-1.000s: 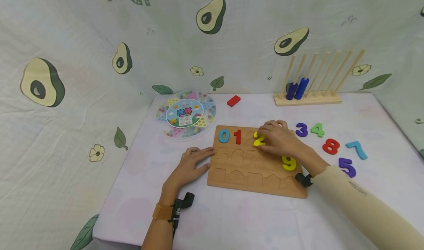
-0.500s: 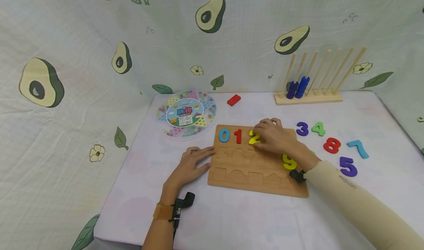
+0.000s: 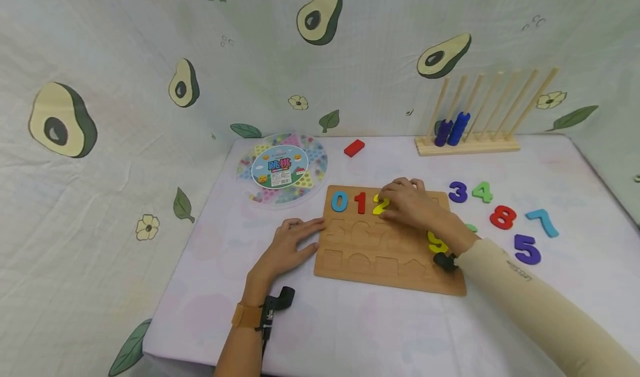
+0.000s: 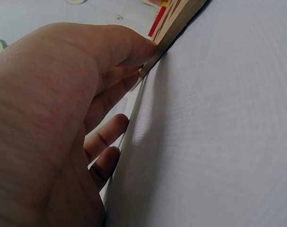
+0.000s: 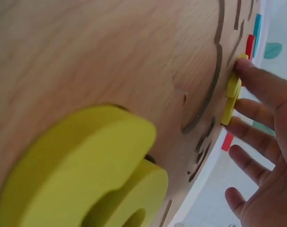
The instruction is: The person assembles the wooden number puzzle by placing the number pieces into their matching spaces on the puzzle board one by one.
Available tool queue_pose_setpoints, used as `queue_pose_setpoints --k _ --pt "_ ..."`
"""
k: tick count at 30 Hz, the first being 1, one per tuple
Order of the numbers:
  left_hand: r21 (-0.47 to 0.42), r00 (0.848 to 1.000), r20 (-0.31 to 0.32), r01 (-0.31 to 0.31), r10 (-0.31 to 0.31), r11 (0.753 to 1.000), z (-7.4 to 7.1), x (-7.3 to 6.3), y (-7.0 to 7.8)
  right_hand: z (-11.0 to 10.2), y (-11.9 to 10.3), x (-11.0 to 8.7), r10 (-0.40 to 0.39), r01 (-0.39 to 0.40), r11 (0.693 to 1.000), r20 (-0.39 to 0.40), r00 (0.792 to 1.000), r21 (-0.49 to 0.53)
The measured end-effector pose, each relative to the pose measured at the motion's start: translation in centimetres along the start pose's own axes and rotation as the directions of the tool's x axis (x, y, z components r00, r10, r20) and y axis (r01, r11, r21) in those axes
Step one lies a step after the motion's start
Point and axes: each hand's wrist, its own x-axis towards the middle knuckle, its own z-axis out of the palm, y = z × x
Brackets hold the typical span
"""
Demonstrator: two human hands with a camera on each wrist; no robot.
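A wooden number board (image 3: 410, 244) lies on the table with a blue 0 (image 3: 339, 201) and a red 1 (image 3: 360, 202) in its top row. My right hand (image 3: 412, 204) pinches a yellow number 2 (image 3: 379, 207) at the slot beside the 1; in the right wrist view thumb and fingertips hold the edges of this 2 (image 5: 232, 92). Whether it sits fully in its recess I cannot tell. A yellow 9 (image 3: 437, 245) is on the board under my right wrist, partly covered. My left hand (image 3: 286, 247) rests at the board's left edge, fingers extended, thumb touching the side in the left wrist view.
Right of the board lie a purple 3 (image 3: 458, 192), green 4 (image 3: 482, 192), red 8 (image 3: 503, 217), blue 7 (image 3: 543, 222) and purple 5 (image 3: 527, 249). Behind are a round game box (image 3: 280, 167), a red block (image 3: 354, 147) and a wooden peg rack (image 3: 467, 146).
My right hand has moved slightly left with the yellow number 2, bringing it closer to the red 1. The left hand keeps its place at the board's edge.
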Motion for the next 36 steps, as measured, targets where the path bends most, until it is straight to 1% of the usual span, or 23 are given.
queue_pose_setpoints --k 6,14,20,27,32,36 --pt "-0.019 1.000 -0.012 -0.013 0.013 1.000 -0.1 -0.1 0.3 -0.4 -0.1 -0.8 -0.003 0.003 1.000 0.011 1.000 -0.022" --pt "-0.016 0.999 -0.023 -0.043 0.043 0.999 -0.2 0.0 0.2 -1.7 -0.5 -2.8 -0.050 0.049 0.999 -0.073 0.996 -0.008" --pt "-0.021 0.998 -0.029 -0.061 0.060 0.998 -0.3 -0.1 0.2 -2.0 -0.6 -4.4 -0.014 0.014 1.000 -0.093 0.996 0.001" --pt "-0.020 0.999 -0.020 -0.044 0.043 0.999 -0.1 -0.2 0.3 -2.0 0.1 -6.4 0.012 -0.012 1.000 -0.138 0.990 0.001" --pt "-0.034 0.999 -0.026 -0.039 0.038 0.999 -0.2 -0.3 0.5 -2.3 0.9 -7.5 0.028 -0.026 0.999 -0.143 0.989 0.019" --pt "-0.033 0.999 -0.024 -0.037 0.036 0.999 -0.1 -0.3 0.5 -2.5 1.5 -8.4 0.066 -0.064 0.998 -0.130 0.989 0.022"
